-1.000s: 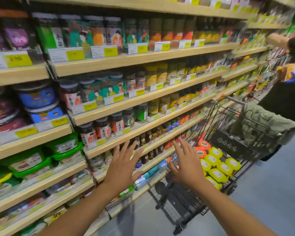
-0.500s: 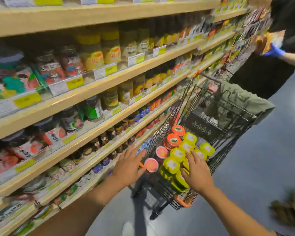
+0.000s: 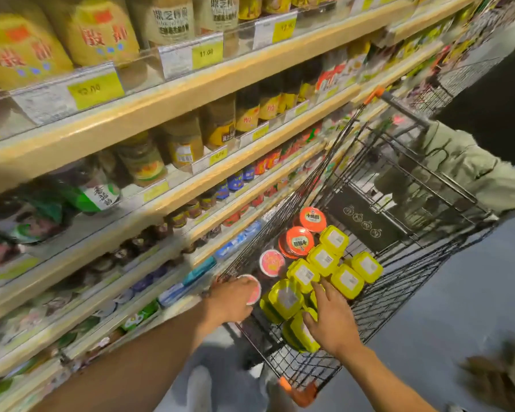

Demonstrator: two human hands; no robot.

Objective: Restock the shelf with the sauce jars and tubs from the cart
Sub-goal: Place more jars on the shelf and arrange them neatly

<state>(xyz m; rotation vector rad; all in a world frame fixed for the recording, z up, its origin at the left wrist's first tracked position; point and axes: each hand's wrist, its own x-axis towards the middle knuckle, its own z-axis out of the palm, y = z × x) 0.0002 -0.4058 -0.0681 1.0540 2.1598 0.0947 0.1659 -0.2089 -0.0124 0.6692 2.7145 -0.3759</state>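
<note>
On the top shelf (image 3: 173,93) edge, the yellow price tag (image 3: 207,54) reads 11.00 (tags on either side blur); jar labels there carry Chinese characters.

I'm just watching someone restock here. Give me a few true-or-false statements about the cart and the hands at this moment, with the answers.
1. The left hand lies on a pink-lidded tub in the cart. True.
2. The right hand is up at the shelf placing a jar. False: it is down in the cart among the yellow tubs.
3. The cart holds only yellow tubs. False: orange-lidded tubs and pink-lidded ones are there too.
4. The cart stands right beside the shelf. True.
</note>
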